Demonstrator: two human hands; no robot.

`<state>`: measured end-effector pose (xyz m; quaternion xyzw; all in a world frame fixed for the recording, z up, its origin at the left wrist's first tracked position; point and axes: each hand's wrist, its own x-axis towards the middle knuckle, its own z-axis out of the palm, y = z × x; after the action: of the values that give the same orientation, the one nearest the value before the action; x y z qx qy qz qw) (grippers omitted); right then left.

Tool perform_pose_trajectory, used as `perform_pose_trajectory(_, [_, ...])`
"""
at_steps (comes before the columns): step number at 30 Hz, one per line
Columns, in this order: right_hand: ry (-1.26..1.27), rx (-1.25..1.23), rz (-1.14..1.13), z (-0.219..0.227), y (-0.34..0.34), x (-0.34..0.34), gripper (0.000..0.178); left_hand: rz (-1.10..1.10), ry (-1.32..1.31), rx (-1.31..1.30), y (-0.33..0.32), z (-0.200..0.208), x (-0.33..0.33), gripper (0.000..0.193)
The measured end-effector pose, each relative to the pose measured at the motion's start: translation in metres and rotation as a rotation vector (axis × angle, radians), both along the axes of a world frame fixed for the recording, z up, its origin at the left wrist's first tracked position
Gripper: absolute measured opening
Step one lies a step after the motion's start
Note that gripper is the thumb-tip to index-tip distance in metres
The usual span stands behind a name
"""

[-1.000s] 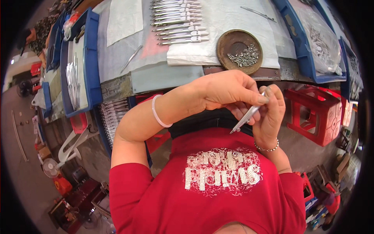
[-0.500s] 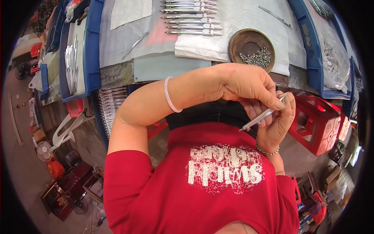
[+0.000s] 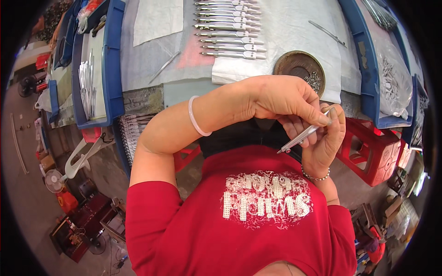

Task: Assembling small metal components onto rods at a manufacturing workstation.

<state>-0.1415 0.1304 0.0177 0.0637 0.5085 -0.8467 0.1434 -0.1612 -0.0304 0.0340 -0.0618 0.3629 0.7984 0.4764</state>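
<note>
A silver drawing compass [image 3: 301, 137] with its legs folded together is held low in front of my body, its points slanting down to the left. My left hand [image 3: 292, 103] pinches it near the upper end between thumb and fingers. From the other side my right hand [image 3: 329, 138] closes round the same end, so the head is mostly hidden by fingers. Just beyond my left hand stands a round brown dish [image 3: 287, 66] holding small metal pins [image 3: 314, 82]. Similar compasses [image 3: 230, 34] lie in a row on the white cloth.
Blue bins flank the table: the left bin [image 3: 112, 60] has thin metal rods [image 3: 87, 85], the right bin [image 3: 366, 69] a plastic bag of small parts [image 3: 391, 83]. Loose metal pieces [image 3: 165, 66] [image 3: 328, 33] lie on the cloth. A red stool [image 3: 375, 152] stands at the right.
Both hands and the compass have shifted slightly left, with the grip kept. The table and its contents appear a little lower in the view, and my left hand now covers more of the dish.
</note>
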Motion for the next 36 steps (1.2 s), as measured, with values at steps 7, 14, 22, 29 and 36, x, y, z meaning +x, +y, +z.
perform_pose_trajectory(7, [-0.102, -0.13, 0.087, 0.007, 0.012, -0.009, 0.016, 0.213, -0.153, 0.081, 0.023, -0.008, 0.009, 0.031])
perform_pose_trajectory(14, [0.097, 0.074, 0.438, 0.009, 0.037, -0.028, 0.015, 0.454, -0.237, 0.061, 0.044, 0.0, 0.043, 0.031])
perform_pose_trajectory(22, [0.488, 0.806, 0.136, 0.05, 0.145, -0.143, 0.009, 0.461, -0.144, 0.139, 0.039, 0.002, 0.063, 0.034])
perform_pose_trajectory(29, [0.838, 1.485, 0.295, -0.001, 0.168, -0.228, 0.017, 0.489, -0.107, 0.046, 0.05, -0.001, 0.071, 0.033])
perform_pose_trajectory(36, [0.864, 1.642, 0.303, -0.006, 0.16, -0.232, 0.024, 0.533, 0.134, -0.194, 0.06, 0.005, 0.073, 0.027])
